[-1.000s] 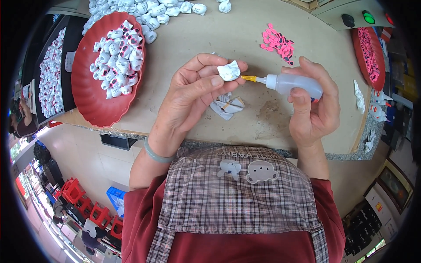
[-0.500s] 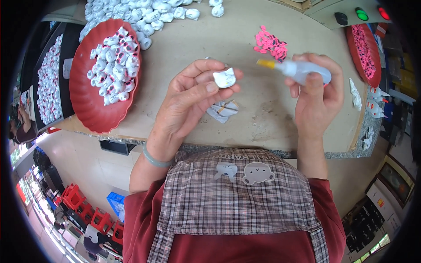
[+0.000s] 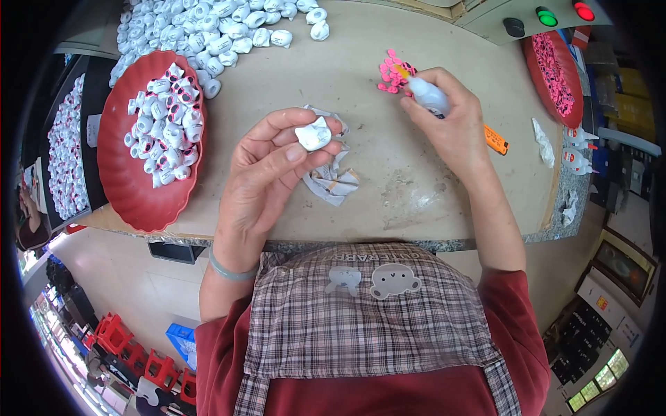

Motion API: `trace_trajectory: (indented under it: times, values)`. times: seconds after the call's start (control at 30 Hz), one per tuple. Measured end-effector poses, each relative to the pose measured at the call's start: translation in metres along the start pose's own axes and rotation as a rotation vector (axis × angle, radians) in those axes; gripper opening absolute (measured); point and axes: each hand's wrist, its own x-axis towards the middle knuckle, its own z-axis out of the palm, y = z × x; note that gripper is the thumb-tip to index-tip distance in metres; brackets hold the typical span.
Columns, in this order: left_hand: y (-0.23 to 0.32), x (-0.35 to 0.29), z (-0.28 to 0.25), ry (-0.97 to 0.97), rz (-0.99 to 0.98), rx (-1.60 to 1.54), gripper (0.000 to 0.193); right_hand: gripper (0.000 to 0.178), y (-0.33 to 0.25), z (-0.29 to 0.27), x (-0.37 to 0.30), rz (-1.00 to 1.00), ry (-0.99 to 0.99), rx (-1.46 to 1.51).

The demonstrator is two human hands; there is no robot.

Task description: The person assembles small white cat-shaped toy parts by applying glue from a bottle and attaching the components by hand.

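Between the thumb and fingers of my left hand (image 3: 267, 163) is a small white cat-head-shaped piece (image 3: 313, 134), its smooth side up. My right hand (image 3: 454, 121) is wrapped round a translucent squeeze glue bottle (image 3: 428, 96) with a yellow nozzle. The nozzle tip is over or touching a heap of small flat pink pieces (image 3: 390, 73); I cannot tell which. Part of that heap is hidden behind the bottle and hand. Crumpled paper (image 3: 331, 188) with brownish smears lies on the table just right of my left hand.
A red scalloped tray (image 3: 118, 180) of white pieces with pink parts stands on the left. Many plain white pieces (image 3: 208, 35) cover the far left. An orange-handled tool (image 3: 495, 139) lies beside my right wrist. A red tray (image 3: 572, 118) of pink pieces and glue bottles (image 3: 577, 161) sit far right.
My right hand has moved left and away from me, bringing the bottle's nozzle to the pink heap. My left hand still holds the white piece, slightly further left and lower in view.
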Motion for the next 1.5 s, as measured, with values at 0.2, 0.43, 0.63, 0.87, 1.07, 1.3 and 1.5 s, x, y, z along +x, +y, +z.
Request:
trace_trajectory:
  times: [0.2, 0.43, 0.63, 0.87, 1.07, 1.3, 1.5]
  values:
    - [0.007, -0.004, -0.003, 0.028, 0.010, 0.025, 0.032, 0.017, -0.008, 0.005, 0.009, -0.096, -0.012, -0.105]
    - [0.011, -0.006, -0.006, 0.059, 0.036, 0.011, 0.030, 0.015, -0.008, 0.002, 0.013, -0.254, -0.037, -0.270]
    - [0.011, -0.006, -0.008, 0.046, 0.041, 0.008, 0.030, 0.014, -0.005, 0.002, 0.021, -0.258, -0.134, -0.414]
    - [0.014, -0.008, -0.011, 0.059, 0.060, -0.002, 0.031, 0.015, -0.014, -0.003, 0.023, -0.253, -0.239, -0.388]
    - [0.018, -0.011, -0.018, 0.048, 0.108, -0.030, 0.033, 0.023, -0.012, -0.011, 0.017, -0.144, -0.077, -0.044]
    - [0.016, -0.010, -0.017, 0.065, 0.112, -0.026, 0.033, 0.018, -0.012, -0.002, 0.012, -0.256, -0.105, -0.251]
    - [0.017, -0.011, -0.018, 0.075, 0.118, -0.026, 0.032, 0.014, -0.003, 0.005, 0.016, -0.345, -0.162, -0.302]
